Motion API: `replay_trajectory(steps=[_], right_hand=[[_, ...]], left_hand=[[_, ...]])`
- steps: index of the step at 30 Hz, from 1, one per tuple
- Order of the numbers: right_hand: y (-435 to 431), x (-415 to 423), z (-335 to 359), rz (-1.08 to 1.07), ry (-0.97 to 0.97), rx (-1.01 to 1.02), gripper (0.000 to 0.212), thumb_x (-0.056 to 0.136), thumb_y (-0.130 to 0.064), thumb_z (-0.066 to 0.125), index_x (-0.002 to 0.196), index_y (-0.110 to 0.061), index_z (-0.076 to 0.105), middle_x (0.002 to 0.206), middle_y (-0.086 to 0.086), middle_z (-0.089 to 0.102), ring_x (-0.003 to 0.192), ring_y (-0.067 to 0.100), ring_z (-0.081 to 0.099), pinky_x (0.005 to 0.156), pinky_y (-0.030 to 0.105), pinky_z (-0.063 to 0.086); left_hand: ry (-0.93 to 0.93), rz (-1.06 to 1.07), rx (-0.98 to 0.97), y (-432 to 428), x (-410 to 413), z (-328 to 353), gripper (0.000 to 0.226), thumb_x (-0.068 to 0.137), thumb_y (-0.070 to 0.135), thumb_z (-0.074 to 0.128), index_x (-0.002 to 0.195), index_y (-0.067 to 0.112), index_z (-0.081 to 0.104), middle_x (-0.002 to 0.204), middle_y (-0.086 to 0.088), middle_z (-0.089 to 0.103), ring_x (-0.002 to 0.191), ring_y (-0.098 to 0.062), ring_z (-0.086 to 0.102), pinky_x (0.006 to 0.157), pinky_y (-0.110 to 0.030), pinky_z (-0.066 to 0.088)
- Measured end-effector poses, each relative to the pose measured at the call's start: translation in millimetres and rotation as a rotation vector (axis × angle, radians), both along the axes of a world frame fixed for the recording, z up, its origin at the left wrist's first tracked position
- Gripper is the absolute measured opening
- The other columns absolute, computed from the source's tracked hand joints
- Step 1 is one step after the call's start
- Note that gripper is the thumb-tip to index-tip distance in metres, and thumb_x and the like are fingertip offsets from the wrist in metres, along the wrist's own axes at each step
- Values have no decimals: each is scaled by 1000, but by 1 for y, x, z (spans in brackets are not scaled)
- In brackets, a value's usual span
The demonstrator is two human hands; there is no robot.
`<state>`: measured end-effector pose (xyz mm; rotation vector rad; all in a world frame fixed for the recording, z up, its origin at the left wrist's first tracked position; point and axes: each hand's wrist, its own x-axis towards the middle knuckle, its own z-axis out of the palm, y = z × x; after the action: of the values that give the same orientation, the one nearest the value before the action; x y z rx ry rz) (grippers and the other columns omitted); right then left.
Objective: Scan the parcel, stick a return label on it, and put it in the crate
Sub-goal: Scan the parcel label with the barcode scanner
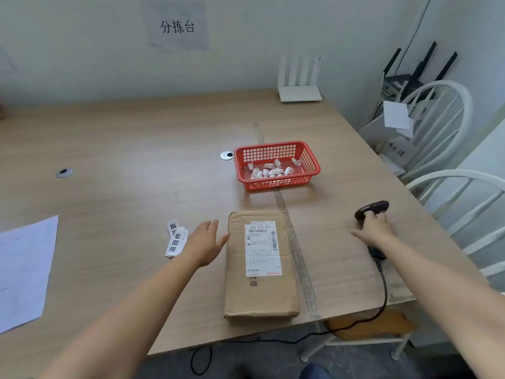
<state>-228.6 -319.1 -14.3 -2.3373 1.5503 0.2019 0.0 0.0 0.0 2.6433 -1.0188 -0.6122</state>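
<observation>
A brown cardboard parcel (259, 285) lies flat near the table's front edge, a white shipping label with barcodes on its top. My left hand (207, 240) hovers open just left of the parcel, fingers spread toward its edge. My right hand (374, 228) rests on the dark handheld scanner (373, 207), right of the parcel; the scanner's black cable runs off the table edge. White return labels (176, 239) with black characters lie in a small pile left of my left hand. The red plastic crate (311, 160) stands behind the parcel, holding several small white pieces.
A white sheet of paper (21, 269) lies at the table's left. A white router (299, 90) stands at the back by the wall. White chairs (448, 181) crowd the right side. Two round cable grommets (226, 155) sit in the tabletop.
</observation>
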Motion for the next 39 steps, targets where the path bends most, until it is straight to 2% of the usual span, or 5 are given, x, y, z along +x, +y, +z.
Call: replay_trajectory(steps=[7, 12, 22, 29, 39], right_hand=[[-3, -10, -28, -161, -37, 104, 92, 77, -24, 68, 141, -6, 5, 140, 30, 29, 124, 46, 39, 102, 48, 36], [-3, -10, -35, -209, -5, 83, 88, 73, -22, 72, 137, -3, 13, 127, 28, 50, 117, 44, 48, 94, 47, 43], [24, -17, -44, -343, -67, 240, 72, 70, -14, 59, 131, -2, 22, 131, 26, 42, 114, 44, 48, 94, 44, 45], [87, -4, -18, -265, -504, 391, 25, 76, -17, 59, 97, -4, 53, 65, 10, 55, 64, 28, 53, 60, 33, 41], [168, 27, 16, -80, -808, 697, 17, 79, -8, 59, 85, -23, 53, 106, 23, 63, 95, 34, 60, 90, 54, 48]], left_hand=[[53, 30, -5, 0, -6, -3, 64, 94, 43, 31, 144, 6, 16, 154, -16, 21, 143, -25, 16, 116, -38, 18], [61, 33, -5, 2, -13, -4, 66, 94, 45, 31, 145, 7, 15, 154, -15, 21, 143, -24, 17, 117, -38, 18], [121, 40, -50, 4, -31, -8, 72, 92, 49, 34, 146, 7, 11, 155, -13, 18, 144, -23, 17, 117, -36, 17], [200, 82, -116, 8, -44, -13, 82, 90, 47, 41, 145, 4, 0, 156, -15, 12, 144, -24, 14, 117, -35, 15], [675, 433, -337, 18, -53, -52, 102, 50, 79, 58, 128, 13, 45, 132, -8, 55, 118, -21, 55, 102, -42, 45]])
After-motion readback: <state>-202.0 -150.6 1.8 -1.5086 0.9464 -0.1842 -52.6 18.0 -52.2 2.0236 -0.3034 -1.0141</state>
